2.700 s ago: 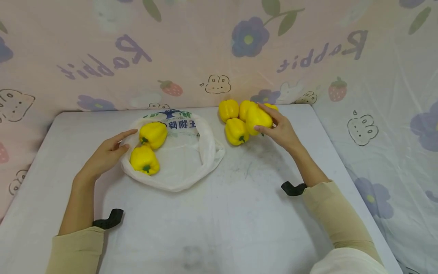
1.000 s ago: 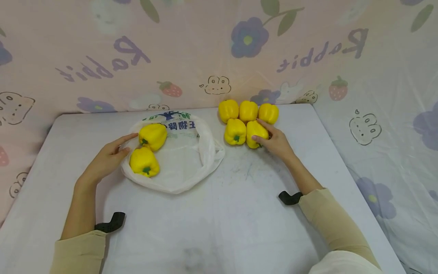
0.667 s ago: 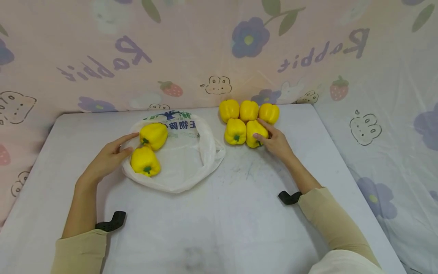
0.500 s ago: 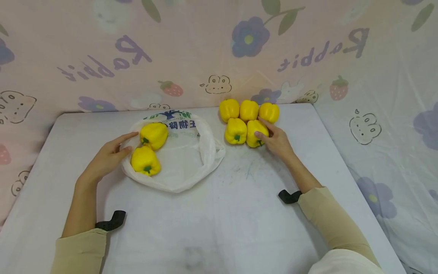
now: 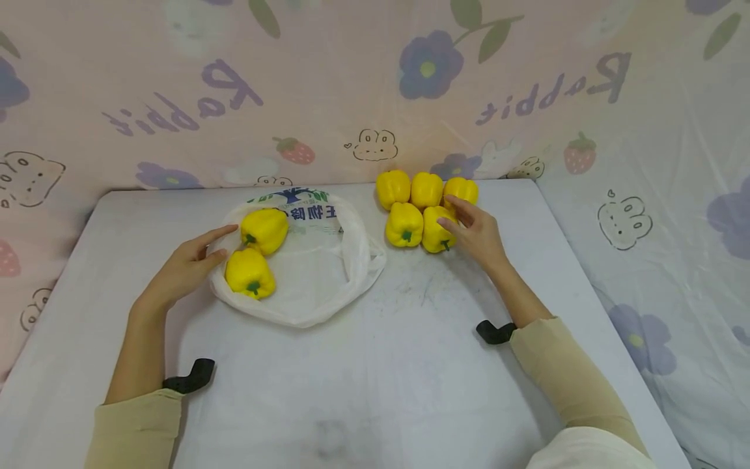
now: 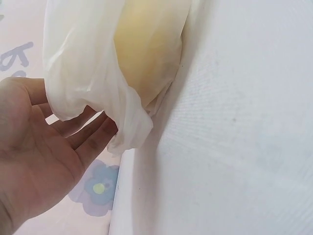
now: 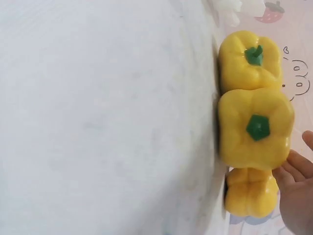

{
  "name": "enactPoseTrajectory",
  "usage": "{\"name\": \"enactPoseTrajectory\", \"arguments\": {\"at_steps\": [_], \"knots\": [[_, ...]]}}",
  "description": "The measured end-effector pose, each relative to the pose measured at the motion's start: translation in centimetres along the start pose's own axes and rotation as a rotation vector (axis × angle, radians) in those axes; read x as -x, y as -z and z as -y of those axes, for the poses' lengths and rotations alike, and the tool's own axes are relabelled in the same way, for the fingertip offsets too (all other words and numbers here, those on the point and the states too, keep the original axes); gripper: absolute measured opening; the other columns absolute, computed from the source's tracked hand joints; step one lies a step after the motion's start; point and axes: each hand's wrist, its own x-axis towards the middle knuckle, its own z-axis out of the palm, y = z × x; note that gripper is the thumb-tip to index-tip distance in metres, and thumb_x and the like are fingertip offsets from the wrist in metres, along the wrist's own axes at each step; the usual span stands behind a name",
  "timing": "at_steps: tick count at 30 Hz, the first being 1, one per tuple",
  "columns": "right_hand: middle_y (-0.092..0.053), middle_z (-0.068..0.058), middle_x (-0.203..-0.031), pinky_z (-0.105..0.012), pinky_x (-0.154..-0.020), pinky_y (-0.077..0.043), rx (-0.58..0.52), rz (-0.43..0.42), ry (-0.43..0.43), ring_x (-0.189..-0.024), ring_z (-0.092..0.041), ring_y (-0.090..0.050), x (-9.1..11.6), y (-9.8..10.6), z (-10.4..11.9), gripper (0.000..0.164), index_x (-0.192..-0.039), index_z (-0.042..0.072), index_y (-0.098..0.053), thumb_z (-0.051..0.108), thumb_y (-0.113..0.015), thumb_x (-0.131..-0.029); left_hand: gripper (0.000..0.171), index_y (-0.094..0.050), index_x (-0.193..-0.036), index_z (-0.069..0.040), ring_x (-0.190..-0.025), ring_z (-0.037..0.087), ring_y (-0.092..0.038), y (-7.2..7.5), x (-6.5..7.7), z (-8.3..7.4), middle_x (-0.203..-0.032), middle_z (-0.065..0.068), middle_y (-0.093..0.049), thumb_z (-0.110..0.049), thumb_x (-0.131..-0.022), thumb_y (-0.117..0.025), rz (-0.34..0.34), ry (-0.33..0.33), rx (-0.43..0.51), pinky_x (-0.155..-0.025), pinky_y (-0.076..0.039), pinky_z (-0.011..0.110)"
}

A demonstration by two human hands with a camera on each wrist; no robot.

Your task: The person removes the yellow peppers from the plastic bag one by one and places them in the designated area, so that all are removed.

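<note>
My left hand (image 5: 184, 264) holds the left rim of a white plastic bag (image 5: 305, 286), fingers at the thin film in the left wrist view. Inside the bag are two yellow bell peppers, one farther back (image 5: 265, 229) and one nearer (image 5: 249, 270) with its green stem toward me. To the right, my right hand (image 5: 477, 231) hovers with thumb and fingers spread at the right side of a front yellow bell pepper (image 5: 436, 231). In the right wrist view its fingers extend behind that bell pepper (image 7: 257, 147).
Another front bell pepper (image 5: 404, 227) stands beside it. Behind them, three more line the back edge, including the left (image 5: 392, 189) and middle one (image 5: 426, 189). A printed cloth (image 5: 328, 78) rises behind the white table (image 5: 375, 391).
My right hand has set the bell pepper down in the front row, then let go and lifted slightly away from it. The left hand stays at the bag's rim.
</note>
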Motion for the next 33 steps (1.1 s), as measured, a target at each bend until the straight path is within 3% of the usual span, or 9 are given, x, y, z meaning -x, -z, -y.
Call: {"name": "enactPoseTrajectory", "arguments": {"at_steps": [10, 18, 25, 33], "knots": [[-0.051, -0.023, -0.143, -0.049, -0.112, -0.036, -0.116, 0.0, 0.027, -0.135, -0.038, -0.045, -0.6, -1.3, 2.1, 0.052, -0.137, -0.009, -0.053, 0.006, -0.072, -0.09, 0.053, -0.031, -0.157, -0.022, -0.146, 0.048, -0.015, 0.1, 0.2, -0.1, -0.162, 0.021, -0.019, -0.029, -0.106, -0.045, 0.026, -0.001, -0.011, -0.109, -0.016, 0.073], [-0.049, -0.022, -0.146, -0.043, -0.112, -0.037, -0.093, 0.105, -0.009, -0.137, -0.03, -0.045, -1.7, -3.2, 3.9, 0.059, -0.141, -0.006, -0.049, 0.006, -0.074, -0.089, 0.052, -0.03, -0.158, -0.022, -0.148, 0.046, -0.01, 0.0, 0.2, -0.1, -0.163, 0.02, -0.016, -0.023, -0.107, -0.042, 0.032, -0.015, 0.021, -0.111, -0.012, 0.072], [-0.049, -0.024, -0.145, -0.044, -0.113, -0.035, -0.109, 0.186, 0.015, -0.136, -0.037, -0.044, -2.0, -4.5, 5.7, 0.057, -0.14, -0.009, -0.049, 0.005, -0.073, -0.09, 0.053, -0.028, -0.158, -0.021, -0.149, 0.045, -0.008, -0.1, 0.2, -0.1, -0.163, 0.02, -0.015, -0.018, -0.107, -0.04, 0.031, -0.028, 0.044, -0.112, -0.01, 0.072], [-0.052, -0.018, -0.145, -0.04, -0.113, -0.037, -0.138, 0.214, 0.025, -0.136, -0.032, -0.046, -2.6, -6.4, 3.5, 0.059, -0.141, -0.003, -0.051, 0.008, -0.075, -0.088, 0.055, -0.024, -0.159, -0.023, -0.15, 0.042, -0.004, -0.2, -0.2, 0.0, -0.165, 0.015, -0.012, -0.01, -0.106, -0.032, 0.056, -0.01, 0.048, -0.114, -0.006, 0.069]]}}
